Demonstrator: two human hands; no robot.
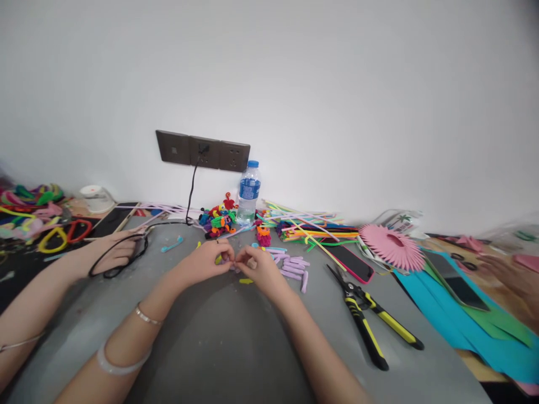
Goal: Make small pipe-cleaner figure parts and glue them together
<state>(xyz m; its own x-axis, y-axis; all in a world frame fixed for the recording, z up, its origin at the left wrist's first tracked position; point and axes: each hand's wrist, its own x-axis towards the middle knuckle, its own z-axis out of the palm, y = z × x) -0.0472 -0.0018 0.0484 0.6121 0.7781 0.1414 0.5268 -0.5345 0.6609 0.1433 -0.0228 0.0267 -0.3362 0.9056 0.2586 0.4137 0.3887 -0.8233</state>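
Note:
My left hand (pixel 209 261) and my right hand (pixel 261 270) meet fingertip to fingertip just above the grey table. Both are closed in a pinch on a small lavender pipe cleaner piece, mostly hidden by the fingers. Short lavender pipe cleaner pieces (pixel 292 268) lie in a loose pile to the right of my right hand. A small yellow piece (pixel 246 281) rests below my fingertips. Beyond my hands is a heap of colourful pipe cleaner figures (pixel 218 220), with a red and orange one (pixel 263 235) standing apart.
Black-and-yellow pruning shears (pixel 366 311) lie at right, near a red-edged phone (pixel 351 262). A water bottle (pixel 249 193) stands before the wall, beside long pipe cleaners (pixel 311 221). Another person's hand (pixel 115 249) is at left by a black cable (pixel 190 193); another hand (pixel 507 275) appears far right.

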